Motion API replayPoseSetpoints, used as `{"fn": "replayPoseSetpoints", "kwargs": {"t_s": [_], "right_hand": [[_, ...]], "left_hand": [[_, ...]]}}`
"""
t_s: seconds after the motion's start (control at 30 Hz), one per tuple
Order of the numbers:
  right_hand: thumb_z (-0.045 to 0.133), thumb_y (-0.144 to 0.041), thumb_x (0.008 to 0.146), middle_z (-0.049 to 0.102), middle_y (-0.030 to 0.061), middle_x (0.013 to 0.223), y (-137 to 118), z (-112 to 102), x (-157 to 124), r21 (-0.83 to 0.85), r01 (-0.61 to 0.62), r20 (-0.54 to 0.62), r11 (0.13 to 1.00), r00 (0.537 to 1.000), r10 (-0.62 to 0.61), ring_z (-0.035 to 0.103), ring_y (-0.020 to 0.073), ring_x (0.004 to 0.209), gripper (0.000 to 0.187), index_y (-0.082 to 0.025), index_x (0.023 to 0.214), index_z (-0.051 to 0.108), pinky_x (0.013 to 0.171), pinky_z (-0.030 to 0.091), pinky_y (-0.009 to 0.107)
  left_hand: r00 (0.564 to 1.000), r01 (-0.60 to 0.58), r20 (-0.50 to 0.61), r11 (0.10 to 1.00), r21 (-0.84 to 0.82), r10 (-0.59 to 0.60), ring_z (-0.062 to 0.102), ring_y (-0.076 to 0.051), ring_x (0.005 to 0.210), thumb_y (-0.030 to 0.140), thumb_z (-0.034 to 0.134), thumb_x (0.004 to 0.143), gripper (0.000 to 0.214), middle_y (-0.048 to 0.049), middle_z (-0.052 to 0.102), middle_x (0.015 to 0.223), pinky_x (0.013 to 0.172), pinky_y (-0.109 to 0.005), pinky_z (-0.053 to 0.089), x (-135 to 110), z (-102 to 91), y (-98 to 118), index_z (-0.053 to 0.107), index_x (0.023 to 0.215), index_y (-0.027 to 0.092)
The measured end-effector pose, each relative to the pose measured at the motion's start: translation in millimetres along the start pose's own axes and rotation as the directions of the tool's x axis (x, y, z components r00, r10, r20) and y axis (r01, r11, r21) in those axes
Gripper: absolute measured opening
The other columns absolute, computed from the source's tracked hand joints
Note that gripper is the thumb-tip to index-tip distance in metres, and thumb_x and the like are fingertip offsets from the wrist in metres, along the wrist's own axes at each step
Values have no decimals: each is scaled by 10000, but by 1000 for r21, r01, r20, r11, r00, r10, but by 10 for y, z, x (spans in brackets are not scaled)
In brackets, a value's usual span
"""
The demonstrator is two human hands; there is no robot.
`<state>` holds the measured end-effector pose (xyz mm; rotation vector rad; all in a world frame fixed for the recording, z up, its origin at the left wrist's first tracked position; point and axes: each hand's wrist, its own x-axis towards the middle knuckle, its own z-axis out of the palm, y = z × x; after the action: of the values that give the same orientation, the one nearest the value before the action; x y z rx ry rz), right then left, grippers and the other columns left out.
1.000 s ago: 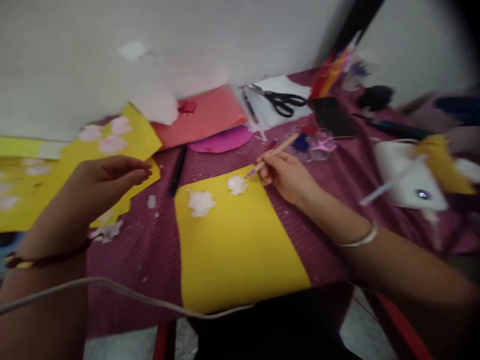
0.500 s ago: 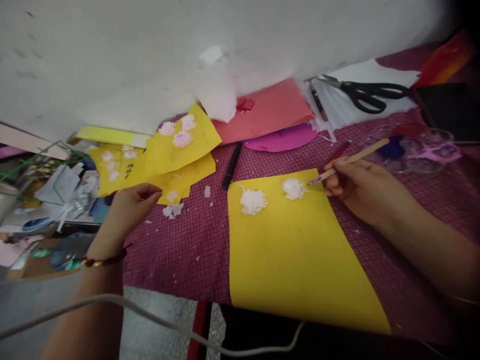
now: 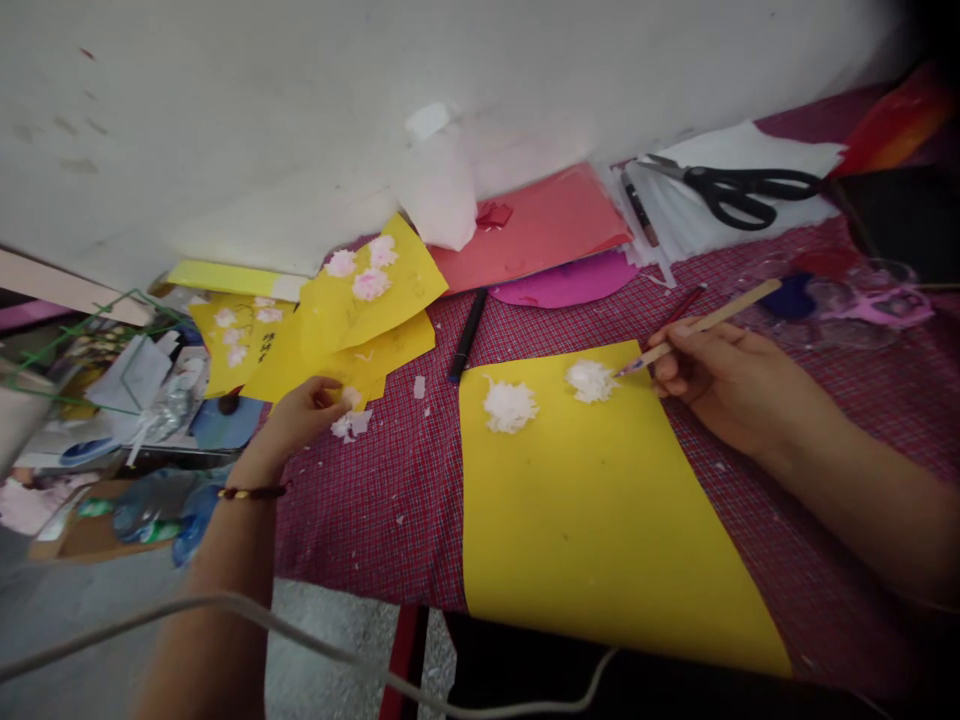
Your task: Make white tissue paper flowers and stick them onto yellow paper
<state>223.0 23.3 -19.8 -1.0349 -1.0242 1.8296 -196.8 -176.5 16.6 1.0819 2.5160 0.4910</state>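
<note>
My right hand (image 3: 720,385) grips a wooden stick (image 3: 739,303) with a purple-stained tip. That tip is at the edge of a white ruffled paper flower (image 3: 590,381) on a yellow sheet (image 3: 577,530). A second white paper flower (image 3: 510,406) sits to its left on the same sheet. At the left, my left hand (image 3: 311,412) has thumb and forefinger closing on a small white paper piece (image 3: 351,397) over yellow paper. More white paper scraps (image 3: 351,426) lie just below those fingertips.
Yellow cards with pink flowers (image 3: 371,283) lie at the back left. A black marker (image 3: 468,335) is beside the sheet. Red folders (image 3: 540,225), black scissors (image 3: 742,190) and a clear plastic palette (image 3: 832,300) are farther back. A pale cable (image 3: 322,650) crosses in front.
My left hand has moved right and slightly down to the small white paper piece. My right hand and the stick stay almost still at the flower's edge. The view has shifted slightly.
</note>
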Motion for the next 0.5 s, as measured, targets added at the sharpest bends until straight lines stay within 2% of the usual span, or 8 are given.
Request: {"fn": "replayPoseSetpoints", "kwargs": {"t_s": [0.07, 0.13, 0.2, 0.27, 0.4, 0.43, 0.5], "right_hand": [[600, -226, 855, 544, 25, 563, 1, 10, 3, -10, 5, 9, 1000, 1000, -5, 457, 90, 481, 173, -182, 701, 666, 488, 306, 280], [594, -222, 860, 546, 25, 559, 2, 18, 4, -10, 1, 14, 1000, 1000, -1, 466, 90, 486, 173, -179, 710, 668, 487, 303, 277], [585, -209, 867, 548, 19, 554, 1, 23, 2, 1, -7, 7, 1000, 1000, 7, 465, 84, 480, 179, -170, 709, 660, 486, 308, 269], [575, -192, 875, 552, 11, 550, -2, 27, -5, 25, -13, 10, 1000, 1000, 13, 461, 76, 468, 186, -161, 708, 650, 487, 318, 259], [557, -166, 888, 561, 2, 543, -15, 40, -18, 65, -2, 36, 998, 999, -1, 462, 69, 450, 199, -155, 705, 633, 480, 321, 250], [551, -160, 892, 561, 0, 538, -18, 44, -18, 67, 0, 34, 998, 999, -2, 456, 68, 443, 204, -155, 704, 629, 478, 317, 251], [538, -151, 899, 559, -2, 528, -18, 49, -16, 68, -1, 30, 998, 1000, -2, 451, 66, 437, 211, -156, 708, 625, 475, 310, 254]], "left_hand": [[1000, -6, 29, 999, -53, 7, 490, -136, 573, 494, 688, 563, 434, 26, 556, 651, 542, -258, 363, 38, 8, -33, 597, 840, 173], [996, 48, 80, 995, -93, -41, 474, -119, 541, 467, 693, 555, 375, 29, 549, 633, 521, -250, 353, 37, 6, -24, 568, 756, 176], [986, 124, 126, 987, -107, -110, 442, -106, 490, 450, 698, 560, 350, 38, 530, 588, 483, -239, 322, 7, -3, 25, 560, 730, 177], [986, 139, 109, 977, -161, -123, 427, -97, 466, 439, 708, 568, 344, 39, 533, 583, 463, -233, 311, -31, -24, 96, 559, 728, 175], [1000, 7, -23, 956, -293, -14, 541, -109, 601, 413, 717, 571, 335, -20, 650, 838, 552, -243, 418, -46, -121, 251, 527, 713, 177], [999, -32, -44, 965, -261, 21, 559, -118, 639, 410, 707, 583, 320, -28, 658, 872, 585, -250, 435, -28, -151, 282, 539, 727, 178], [994, -106, -48, 991, -78, 103, 576, -146, 680, 412, 660, 627, 290, -34, 661, 842, 636, -277, 454, 28, -201, 323, 590, 791, 183]]}}
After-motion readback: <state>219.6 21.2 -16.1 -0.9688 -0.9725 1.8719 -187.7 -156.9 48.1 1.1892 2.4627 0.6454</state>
